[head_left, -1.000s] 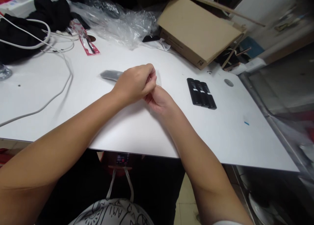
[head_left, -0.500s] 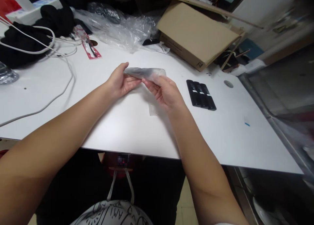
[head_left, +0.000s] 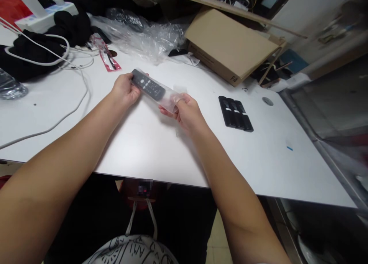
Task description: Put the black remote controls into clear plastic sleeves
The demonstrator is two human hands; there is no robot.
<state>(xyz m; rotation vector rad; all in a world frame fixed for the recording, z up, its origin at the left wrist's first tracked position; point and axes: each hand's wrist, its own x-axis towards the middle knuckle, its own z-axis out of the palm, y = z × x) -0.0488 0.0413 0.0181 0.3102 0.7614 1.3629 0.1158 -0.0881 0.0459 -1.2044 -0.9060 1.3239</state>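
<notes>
A black remote control (head_left: 148, 85) lies inside a clear plastic sleeve (head_left: 169, 99), held tilted above the white table. Its button side faces up. My left hand (head_left: 126, 89) is closed on the remote's upper left end, thumb on top. The loose end of the sleeve is pinched by my right hand (head_left: 185, 110), whose fingers lie partly beneath it. A flat, clear piece of plastic shows partly on the table behind and below my right hand. To the right, several black remotes (head_left: 235, 113) lie side by side, face down.
A cardboard box (head_left: 230, 45) stands at the back right, with crumpled clear plastic (head_left: 152, 39) beside it. A red and clear packet (head_left: 107, 56) lies at the back left. White cables (head_left: 71, 106) cross the left side of the table (head_left: 138, 149).
The sleeved remote has turned so its buttons now face me and it slants down to the right. My left hand has moved left, away from my right hand, which has shifted slightly left.
</notes>
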